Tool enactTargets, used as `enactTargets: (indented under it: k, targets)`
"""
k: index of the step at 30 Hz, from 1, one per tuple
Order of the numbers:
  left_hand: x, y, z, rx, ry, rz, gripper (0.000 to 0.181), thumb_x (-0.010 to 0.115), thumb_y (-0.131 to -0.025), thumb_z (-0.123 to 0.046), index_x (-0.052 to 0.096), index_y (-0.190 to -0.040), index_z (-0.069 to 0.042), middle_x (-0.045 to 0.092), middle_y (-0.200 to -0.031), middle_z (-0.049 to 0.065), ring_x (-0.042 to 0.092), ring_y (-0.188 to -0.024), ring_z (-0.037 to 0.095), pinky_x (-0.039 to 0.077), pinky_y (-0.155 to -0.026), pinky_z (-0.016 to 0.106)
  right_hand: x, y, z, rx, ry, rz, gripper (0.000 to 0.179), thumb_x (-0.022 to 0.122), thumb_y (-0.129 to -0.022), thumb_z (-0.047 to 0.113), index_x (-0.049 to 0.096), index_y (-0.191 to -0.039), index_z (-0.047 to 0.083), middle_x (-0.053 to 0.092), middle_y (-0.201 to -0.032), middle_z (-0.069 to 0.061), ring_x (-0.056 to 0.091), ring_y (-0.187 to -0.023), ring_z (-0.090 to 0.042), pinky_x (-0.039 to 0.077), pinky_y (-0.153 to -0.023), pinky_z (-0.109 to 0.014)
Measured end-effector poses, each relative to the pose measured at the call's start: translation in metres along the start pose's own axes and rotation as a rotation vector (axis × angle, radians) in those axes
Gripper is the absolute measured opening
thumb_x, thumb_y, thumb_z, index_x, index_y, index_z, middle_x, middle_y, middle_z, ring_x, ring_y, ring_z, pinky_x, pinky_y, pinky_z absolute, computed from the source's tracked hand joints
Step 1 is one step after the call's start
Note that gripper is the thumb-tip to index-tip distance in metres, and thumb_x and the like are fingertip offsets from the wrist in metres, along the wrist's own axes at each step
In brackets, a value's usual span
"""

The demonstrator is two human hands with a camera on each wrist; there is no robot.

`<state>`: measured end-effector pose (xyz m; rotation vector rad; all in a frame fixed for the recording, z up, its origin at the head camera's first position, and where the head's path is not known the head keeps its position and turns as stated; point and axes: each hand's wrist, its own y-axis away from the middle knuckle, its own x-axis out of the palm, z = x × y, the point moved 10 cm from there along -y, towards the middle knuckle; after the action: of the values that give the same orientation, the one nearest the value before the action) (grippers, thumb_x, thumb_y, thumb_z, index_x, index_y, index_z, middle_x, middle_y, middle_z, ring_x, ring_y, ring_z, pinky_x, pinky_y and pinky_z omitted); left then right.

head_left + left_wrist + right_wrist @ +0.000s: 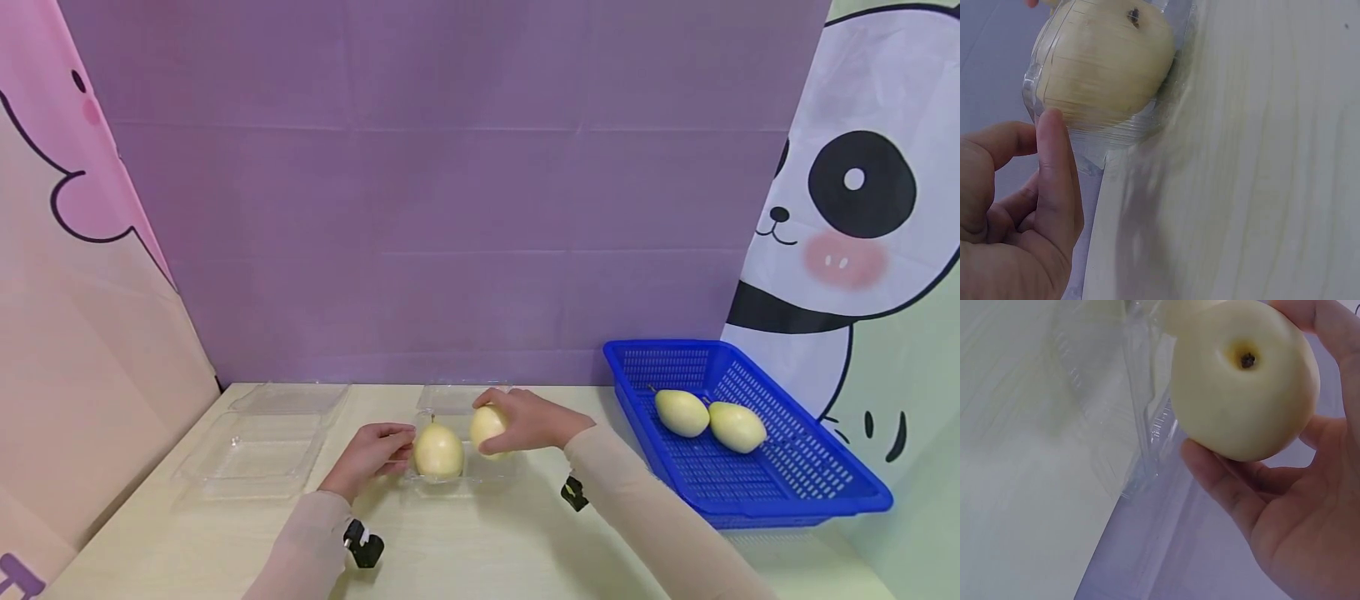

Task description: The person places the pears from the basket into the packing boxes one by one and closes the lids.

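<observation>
One plain-skinned pear [487, 428] is held by the right hand [531, 419].

Right hand [528, 421] hides part of the held pear [486, 427] at the clear plastic clamshell [450, 398]; I can't tell if that pear touches its floor. Left wrist view: pear inside the clamshell [1107, 69] runs off the top edge, left hand [1029, 206] off the left. Beige sleeves [645, 492], front of clamshell, cut off at head view's bottom. Panda print [855, 92], well right of clamshell, cropped by the edge, lower part behind blue plastic basket [780, 510].
</observation>
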<state>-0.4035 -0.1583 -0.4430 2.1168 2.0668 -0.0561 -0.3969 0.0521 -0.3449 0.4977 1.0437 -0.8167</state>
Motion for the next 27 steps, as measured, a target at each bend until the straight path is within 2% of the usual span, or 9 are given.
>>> enactTargets:
  k: [11,19,27]
  targets:
    - [0.0,0.0,-0.001,-0.01,0.011,0.004,0.033,0.059,-0.102,-0.011,0.059,-0.128,0.01,0.065,-0.095,0.012,0.063,-0.078,0.014,0.059,-0.068,0.025,0.017,-0.008,-0.008,0.024,-0.001,0.046,0.058,0.076,-0.081,0.044,0.057,-0.132,0.025,0.057,-0.1,0.001,0.052,-0.092,-0.017,0.049,-0.074,-0.033]
    - [0.001,-0.001,-0.002,-0.005,0.011,0.01,0.033,0.059,-0.101,-0.01,0.06,-0.127,0.011,0.065,-0.094,0.012,0.063,-0.076,0.013,0.058,-0.067,0.024,0.024,-0.011,-0.008,0.038,0.012,0.088,0.059,0.076,-0.082,0.044,0.057,-0.132,0.02,0.06,-0.099,0.002,0.055,-0.09,-0.014,0.049,-0.076,-0.032]
    - [0.001,-0.001,-0.001,-0.007,0.018,0.016,0.034,0.059,-0.101,-0.01,0.059,-0.127,0.012,0.065,-0.092,0.011,0.063,-0.074,0.012,0.058,-0.066,0.022,0.029,-0.014,-0.008,0.085,0.053,0.108,0.055,0.077,-0.08,0.046,0.059,-0.127,0.025,0.058,-0.102,0.001,0.053,-0.094,-0.015,0.049,-0.075,-0.033]
